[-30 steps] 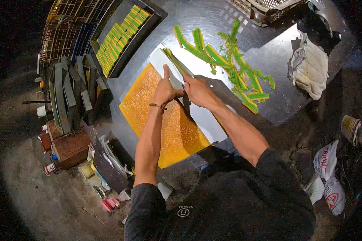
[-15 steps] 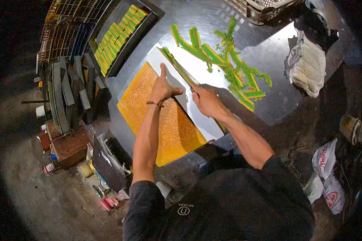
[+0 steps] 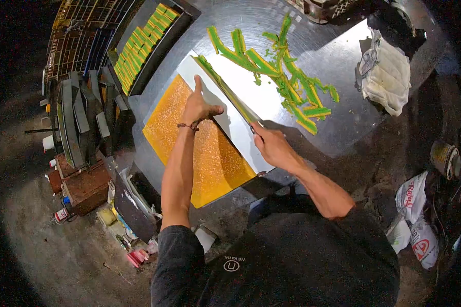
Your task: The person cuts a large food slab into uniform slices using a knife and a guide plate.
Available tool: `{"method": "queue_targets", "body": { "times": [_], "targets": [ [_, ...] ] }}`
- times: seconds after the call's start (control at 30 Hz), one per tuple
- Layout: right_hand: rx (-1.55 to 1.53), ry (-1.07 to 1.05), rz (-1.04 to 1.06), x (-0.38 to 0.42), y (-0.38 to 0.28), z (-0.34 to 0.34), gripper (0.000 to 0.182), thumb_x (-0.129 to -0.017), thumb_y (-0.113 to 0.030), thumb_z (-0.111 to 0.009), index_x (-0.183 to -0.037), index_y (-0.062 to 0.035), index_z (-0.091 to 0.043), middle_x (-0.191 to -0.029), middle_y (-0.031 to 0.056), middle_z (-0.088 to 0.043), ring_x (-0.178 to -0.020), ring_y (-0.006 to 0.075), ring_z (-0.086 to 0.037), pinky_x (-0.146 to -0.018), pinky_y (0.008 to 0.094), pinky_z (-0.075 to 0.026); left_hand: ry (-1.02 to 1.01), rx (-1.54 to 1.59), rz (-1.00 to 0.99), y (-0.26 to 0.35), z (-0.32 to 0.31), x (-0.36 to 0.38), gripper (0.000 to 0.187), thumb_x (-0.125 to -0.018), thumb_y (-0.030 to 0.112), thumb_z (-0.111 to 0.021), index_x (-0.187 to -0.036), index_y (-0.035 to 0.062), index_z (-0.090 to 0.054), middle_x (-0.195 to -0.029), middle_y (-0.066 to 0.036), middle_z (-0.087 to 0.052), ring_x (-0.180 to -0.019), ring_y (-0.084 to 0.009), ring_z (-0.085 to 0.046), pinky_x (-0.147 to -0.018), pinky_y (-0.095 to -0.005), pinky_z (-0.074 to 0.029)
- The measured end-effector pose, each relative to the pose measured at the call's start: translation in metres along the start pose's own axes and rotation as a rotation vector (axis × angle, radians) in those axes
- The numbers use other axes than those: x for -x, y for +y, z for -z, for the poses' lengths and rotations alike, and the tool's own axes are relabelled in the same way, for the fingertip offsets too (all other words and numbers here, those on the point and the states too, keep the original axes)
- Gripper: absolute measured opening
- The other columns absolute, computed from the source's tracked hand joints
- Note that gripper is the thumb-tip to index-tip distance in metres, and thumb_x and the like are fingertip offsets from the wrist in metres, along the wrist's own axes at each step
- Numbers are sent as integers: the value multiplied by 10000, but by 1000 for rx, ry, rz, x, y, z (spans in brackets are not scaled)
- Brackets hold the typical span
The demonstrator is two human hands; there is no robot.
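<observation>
My left hand [image 3: 201,106] lies with spread fingers on a white flat board [image 3: 235,134], its thumb pointing right. Under the board's left side is a sheet of yellow-orange cake [image 3: 202,158] with a speckled top. My right hand [image 3: 274,147] is wrapped round the handle of a long knife [image 3: 239,106], whose blade runs along the board's right edge. A thin green strip [image 3: 208,70] lies against the blade near its far end. Green and yellow scraps [image 3: 292,82] are scattered to the right of the knife.
A dark tray [image 3: 161,48] of green and yellow pieces stands at the upper left of the metal table [image 3: 338,138]. A folded white cloth [image 3: 389,77] lies at the right. Metal bars [image 3: 71,123] are stacked at the left, and plastic bags [image 3: 412,197] lie at the lower right.
My right hand has drawn the knife back toward my body. My left hand stays on the board. The whole view has shifted slightly.
</observation>
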State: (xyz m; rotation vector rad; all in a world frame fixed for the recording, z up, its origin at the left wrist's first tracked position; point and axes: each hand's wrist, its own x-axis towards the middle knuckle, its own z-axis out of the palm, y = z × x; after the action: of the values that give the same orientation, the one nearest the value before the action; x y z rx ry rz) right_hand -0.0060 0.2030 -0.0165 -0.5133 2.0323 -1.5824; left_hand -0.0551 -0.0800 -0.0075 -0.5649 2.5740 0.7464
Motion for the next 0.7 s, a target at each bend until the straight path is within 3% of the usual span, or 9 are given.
{"method": "queue_targets", "body": {
  "times": [0.03,0.1,0.2,0.27,0.4,0.5,0.6,0.67,0.7],
  "targets": [
    [16,-112,-89,-6,1,2,360,-966,-154,-496,-1291,2,-503,-913,312,-629,-869,490,-621,-749,547,-489,13,52,-37,1,1,2,1417,-509,263,-961,-1555,9,-40,-1128,-337,-631,-1040,-385,-652,-922,-368,-510],
    [14,-101,-100,5,3,4,361,-965,-150,-496,-1293,0,-503,-902,310,-628,-865,486,-623,-742,544,-490,28,107,-79,-6,-3,-2,1414,-509,268,-960,-1555,8,-44,-1119,-336,-633,-1028,-381,-654,-909,-364,-517],
    [-3,-81,-104,26,4,5,364,-962,-138,-498,-1301,-5,-500,-886,306,-627,-852,481,-624,-725,541,-491,178,-162,-263,-11,-4,-6,1387,-536,223,-954,-1555,9,-39,-1088,-324,-642,-934,-345,-677,-815,-357,-550],
    [-11,-77,-114,41,7,10,373,-957,-121,-499,-1313,-10,-494,-877,300,-627,-833,480,-622,-707,541,-488,21,-49,-1,14,4,5,1393,-542,207,-961,-1557,20,-25,-1092,-316,-645,-884,-315,-686,-745,-345,-566],
    [20,-90,-106,42,14,9,391,-953,-108,-497,-1336,-27,-482,-877,299,-625,-830,481,-620,-714,535,-490,10,35,54,12,2,5,1409,-536,216,-969,-1562,39,-20,-1098,-311,-648,-881,-310,-688,-739,-338,-565],
    [-26,-59,-84,69,13,14,407,-950,-101,-498,-1347,-18,-468,-849,293,-622,-823,482,-618,-701,538,-485,58,17,-53,1,0,-2,1395,-545,200,-966,-1565,51,-27,-1032,-289,-670,-800,-282,-694,-677,-334,-567],
    [-22,-42,-51,77,14,17,418,-950,-96,-499,-1352,9,-455,-839,289,-617,-823,484,-616,-706,543,-481,19,29,42,16,1,5,1369,-560,166,-956,-1566,51,-33,-1018,-275,-677,-782,-263,-691,-665,-333,-565],
    [-31,-162,-169,77,13,21,478,-967,-87,-517,-1431,-23,-420,-928,287,-622,-837,451,-632,-727,471,-495,-90,124,233,38,10,16,1360,-568,159,-952,-1566,53,-35,-1104,-286,-665,-839,-262,-698,-678,-324,-565],
    [-36,-160,-170,89,18,20,478,-967,-87,-517,-1431,-23,-420,-928,287,-622,-837,451,-632,-727,471,-495,-77,126,189,38,10,17,1345,-581,149,-945,-1567,49,-37,-1168,-295,-643,-873,-269,-696,-682,-323,-565]
  ]
}}
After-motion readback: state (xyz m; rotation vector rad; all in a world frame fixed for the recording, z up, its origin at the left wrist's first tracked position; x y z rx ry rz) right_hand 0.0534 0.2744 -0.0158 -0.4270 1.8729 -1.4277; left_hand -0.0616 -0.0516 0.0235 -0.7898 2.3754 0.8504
